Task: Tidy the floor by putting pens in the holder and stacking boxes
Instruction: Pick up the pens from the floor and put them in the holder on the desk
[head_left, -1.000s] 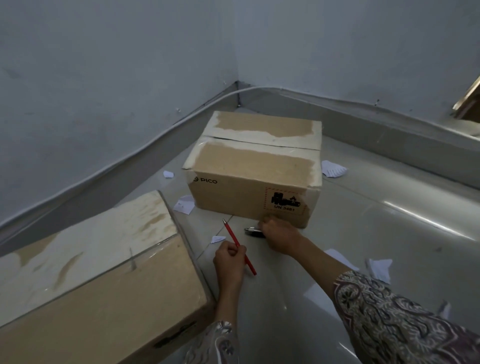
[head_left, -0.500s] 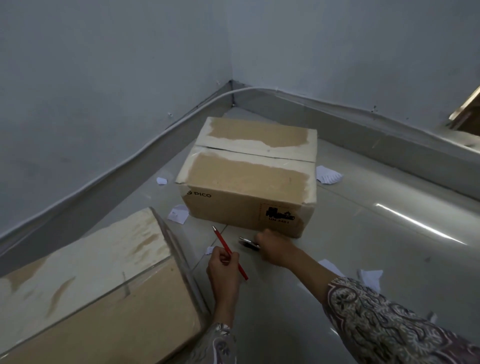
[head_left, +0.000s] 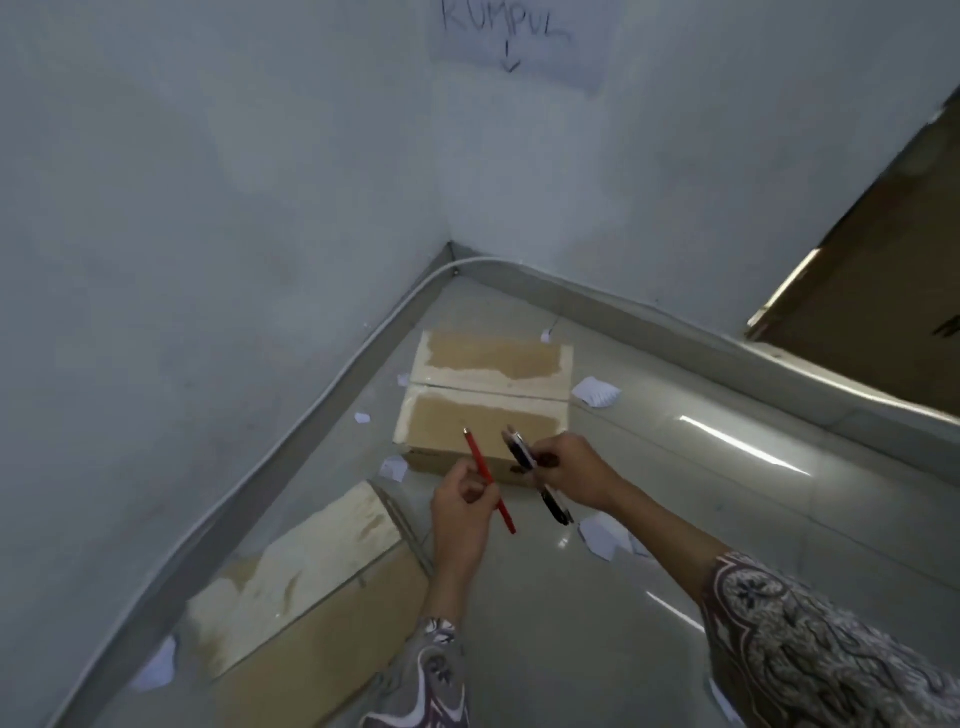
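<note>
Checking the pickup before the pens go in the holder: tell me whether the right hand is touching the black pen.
Touching. The head view shows the right hand with its fingers pinched round the black pen, lifted in front of the cardboard box.

Your two boxes sit in the corner.
Far box lies behind near box; paper scraps lie around both.

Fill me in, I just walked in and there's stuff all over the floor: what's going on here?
A person is tidying up pens. Their left hand grips a red pen, and their right hand holds a black pen. Two cardboard boxes sit apart on the floor, one near the corner, one nearer the person, not yet stacked. Paper scraps lie around. No pen holder is in view.
</note>
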